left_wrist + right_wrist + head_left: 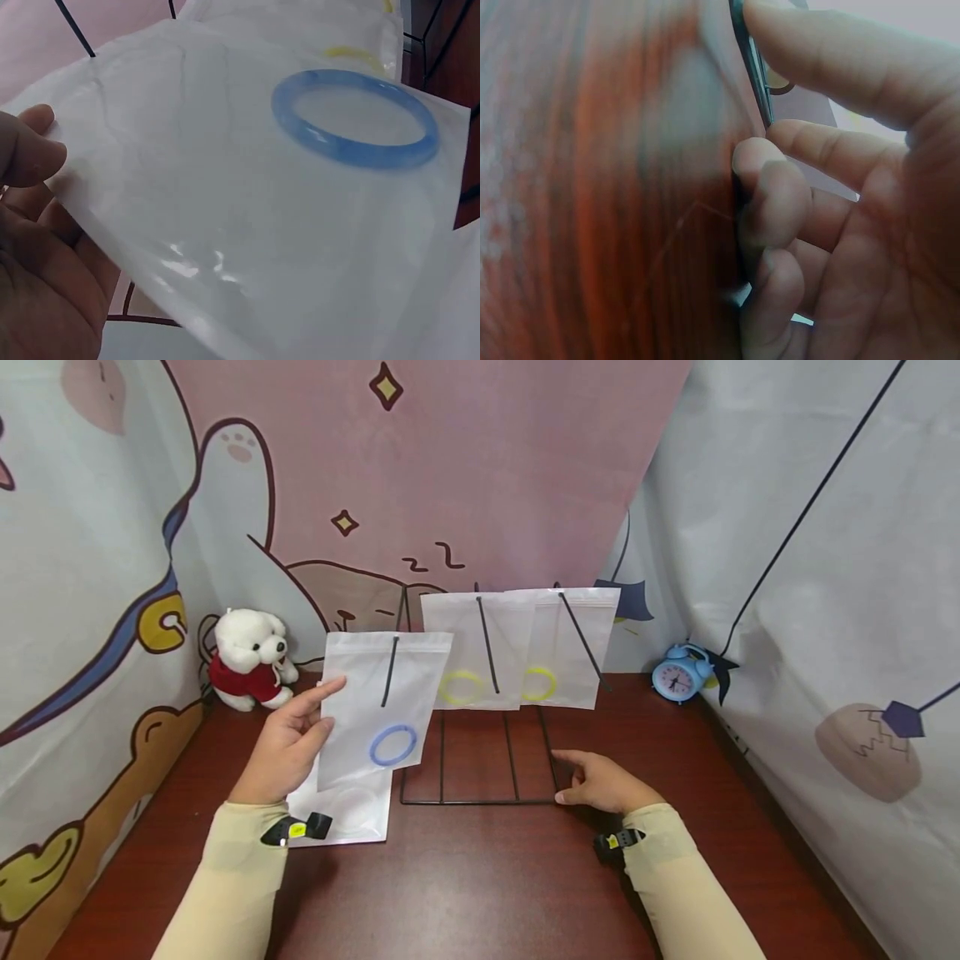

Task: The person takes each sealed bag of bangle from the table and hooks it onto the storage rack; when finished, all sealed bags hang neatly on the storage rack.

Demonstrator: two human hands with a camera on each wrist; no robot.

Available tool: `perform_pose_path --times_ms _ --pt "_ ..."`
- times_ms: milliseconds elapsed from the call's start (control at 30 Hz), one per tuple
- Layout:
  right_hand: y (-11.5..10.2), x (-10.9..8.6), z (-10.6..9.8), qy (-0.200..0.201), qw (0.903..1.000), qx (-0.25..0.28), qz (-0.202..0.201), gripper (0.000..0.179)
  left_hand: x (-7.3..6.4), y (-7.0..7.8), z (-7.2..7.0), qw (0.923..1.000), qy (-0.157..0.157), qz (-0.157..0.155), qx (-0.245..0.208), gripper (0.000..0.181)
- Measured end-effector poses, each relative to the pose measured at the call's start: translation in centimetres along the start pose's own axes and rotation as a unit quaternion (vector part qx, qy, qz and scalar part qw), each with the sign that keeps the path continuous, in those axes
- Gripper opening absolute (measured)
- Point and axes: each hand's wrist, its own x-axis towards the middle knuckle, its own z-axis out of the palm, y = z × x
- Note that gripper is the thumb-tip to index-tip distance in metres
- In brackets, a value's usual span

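A black wire display rack (480,802) stands on the table, with angled hooks at its top. From its left hook hangs a white zip bag (356,718) with a blue bangle (393,745) showing through. My left hand (292,743) pinches the left edge of this bag between thumb and fingers; the fingers behind it are partly hidden. Two more zip bags (480,643) (577,639) with yellow bangles (461,687) hang on the other hooks. My right hand (603,781) touches the rack's right base wire with spread thumb and index fingertips; its other fingers curl loosely.
Another white bag (378,818) with a pale ring inside lies flat on the dark table (480,885), below the left bag. A white plush bear (251,652) in red sits at the back left. A blue alarm clock (681,675) stands at the back right. Printed curtains surround the table.
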Motion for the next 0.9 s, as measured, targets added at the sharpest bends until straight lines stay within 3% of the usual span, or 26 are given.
perform_pose_path --times_ms 267,633,900 --pt "-0.2 -0.2 0.0 -0.003 1.0000 0.006 -0.002 0.080 0.2 -0.9 0.4 0.9993 -0.036 0.011 -0.002 0.049" --pt "-0.1 0.0 0.0 -0.001 1.0000 0.007 -0.005 0.080 0.4 -3.8 0.8 0.9878 -0.152 -0.026 0.023 0.044" --pt "0.0 0.0 0.0 -0.001 1.0000 0.008 -0.004 0.080 0.2 -5.3 0.9 0.9713 -0.218 -0.095 0.012 0.040"
